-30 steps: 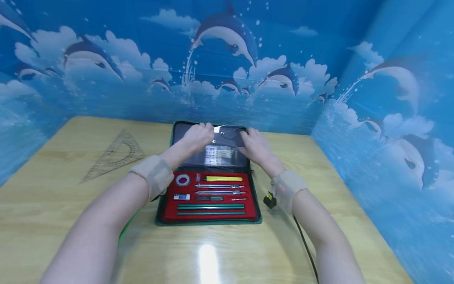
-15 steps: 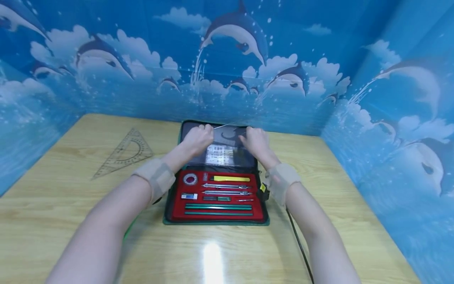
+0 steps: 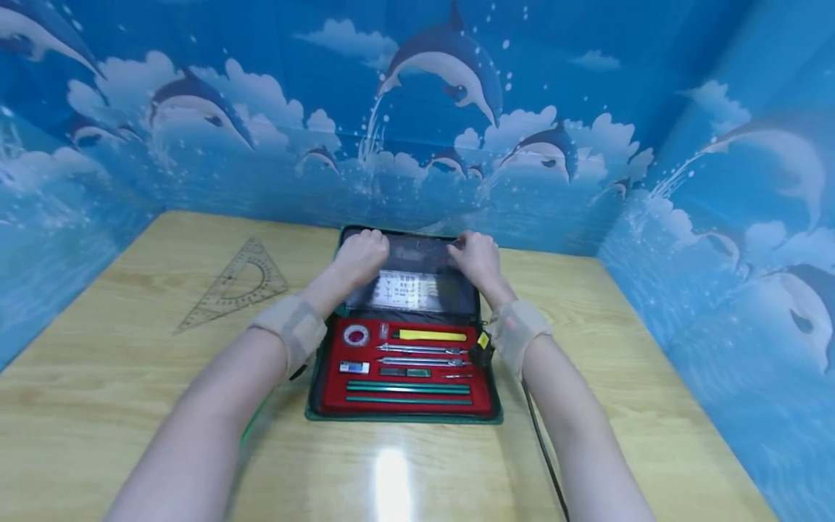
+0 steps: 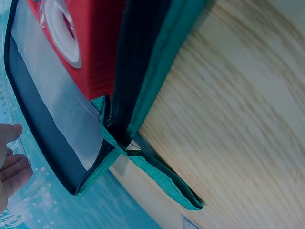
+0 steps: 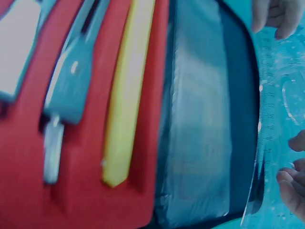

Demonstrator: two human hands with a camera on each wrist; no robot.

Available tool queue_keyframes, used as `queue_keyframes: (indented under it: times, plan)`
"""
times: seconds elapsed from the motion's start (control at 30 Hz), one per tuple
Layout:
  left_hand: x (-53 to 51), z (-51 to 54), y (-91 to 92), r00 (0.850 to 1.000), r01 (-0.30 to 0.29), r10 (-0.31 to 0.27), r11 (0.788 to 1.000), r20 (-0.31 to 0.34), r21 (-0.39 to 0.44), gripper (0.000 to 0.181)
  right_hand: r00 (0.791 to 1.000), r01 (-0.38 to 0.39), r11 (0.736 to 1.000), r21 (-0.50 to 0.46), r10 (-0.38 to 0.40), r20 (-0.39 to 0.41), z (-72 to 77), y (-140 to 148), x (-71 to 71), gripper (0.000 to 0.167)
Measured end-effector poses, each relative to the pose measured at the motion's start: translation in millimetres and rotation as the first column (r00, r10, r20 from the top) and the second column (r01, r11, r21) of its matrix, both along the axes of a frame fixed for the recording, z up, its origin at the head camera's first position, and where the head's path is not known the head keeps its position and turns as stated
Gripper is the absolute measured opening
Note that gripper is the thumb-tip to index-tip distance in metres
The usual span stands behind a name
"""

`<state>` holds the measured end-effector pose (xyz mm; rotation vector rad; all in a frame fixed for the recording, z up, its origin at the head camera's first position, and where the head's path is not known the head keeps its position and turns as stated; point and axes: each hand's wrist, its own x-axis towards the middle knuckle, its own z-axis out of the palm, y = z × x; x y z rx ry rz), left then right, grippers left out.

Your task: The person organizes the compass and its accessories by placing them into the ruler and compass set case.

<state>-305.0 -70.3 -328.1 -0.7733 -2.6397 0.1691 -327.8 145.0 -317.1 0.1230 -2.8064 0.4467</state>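
A clear plastic ruler [image 5: 268, 88] with scale marks along its edge and a curved outline spans between my two hands above the case's lid. My left hand [image 3: 364, 257] pinches its left end and my right hand [image 3: 476, 257] its right end. In the head view the ruler is nearly invisible. Below lies an open green drafting case [image 3: 404, 417], its lid pocket holding a printed sheet [image 3: 404, 290]. The red insert bears a yellow cutter knife [image 3: 432, 335], compasses [image 3: 424, 361], a white ring-shaped piece [image 3: 356, 336], an eraser [image 3: 354, 367] and green pencils [image 3: 407, 388].
A clear set square [image 3: 238, 283] with a protractor cutout lies on the wooden table [image 3: 143, 304], left of the case. A blue dolphin-print curtain [image 3: 274, 167] stands behind and to the right. A black cable [image 3: 541, 442] runs along my right forearm.
The ruler has tilted between my hands, and its bright glare has faded. Both hands stay over the lid. The whole view has shifted slightly as the head camera moved.
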Motion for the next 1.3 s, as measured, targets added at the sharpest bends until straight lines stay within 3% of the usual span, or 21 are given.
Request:
queue_keyframes:
  times: [0.37, 0.53, 0.63, 0.73, 0.8, 0.87, 0.93, 1.07, 1.17, 1.3]
  plan:
    - [-5.5, -7.7, -1.7, 1.0, -0.026, 0.026, 0.999, -0.011, -0.027, 0.019, 0.985, -0.006, 0.992, 0.122, 0.027, -0.171, -13.0, -6, -7.1, 0.027]
    - [-10.1, -11.2, -9.9, 0.996, -0.037, 0.029, 0.995, 0.088, 0.09, 0.022, 0.991, -0.029, 0.995, 0.091, 0.04, -0.125, -14.1, -8, -8.5, 0.023]
    - [-11.2, -12.0, -21.3, 0.986, -0.067, 0.029, 0.97, 0.165, 0.232, 0.029, 0.996, -0.055, 0.992, 0.118, 0.063, -0.07, -14.2, -7, -9.4, 0.024]
    - [-12.9, -11.8, -35.6, 0.979, -0.125, 0.052, 0.918, 0.197, 0.377, 0.027, 0.996, -0.085, 0.986, 0.144, 0.09, -0.027, -12.6, -4, -10.7, 0.029]
    - [-14.2, -11.7, -44.2, 0.976, -0.16, 0.078, 0.891, 0.204, 0.425, 0.023, 0.995, -0.096, 0.985, 0.142, 0.098, -0.007, -10.1, -2, -11.8, 0.032]
    - [-15.5, -12.1, -50.4, 0.966, -0.196, 0.108, 0.899, 0.235, 0.391, 0.019, 0.996, -0.091, 0.986, 0.143, 0.091, 0.011, -7.2, 0, -13.3, 0.035]
    - [-16.1, -13.0, -53.3, 0.955, -0.2, 0.115, 0.93, 0.272, 0.309, 0.017, 0.997, -0.078, 0.987, 0.14, 0.075, 0.027, -5.0, 1, -14.5, 0.036]
    - [-16.4, -15.7, -49.2, 0.945, -0.123, 0.064, 0.978, 0.319, 0.169, 0.014, 0.998, -0.054, 0.99, 0.131, 0.048, 0.051, -1.4, 2, -16.0, 0.04]
    - [-17.3, -16.9, -42.7, 0.949, -0.091, 0.047, 0.988, 0.313, 0.128, 0.016, 0.997, -0.048, 0.992, 0.115, 0.042, 0.061, 0.6, 1, -16.1, 0.042]
    - [-20.0, -17.8, -37.9, 0.943, -0.106, 0.068, 0.989, 0.326, 0.101, 0.017, 0.997, -0.041, 0.995, 0.09, 0.035, 0.064, 2.0, 0, -16.6, 0.04]
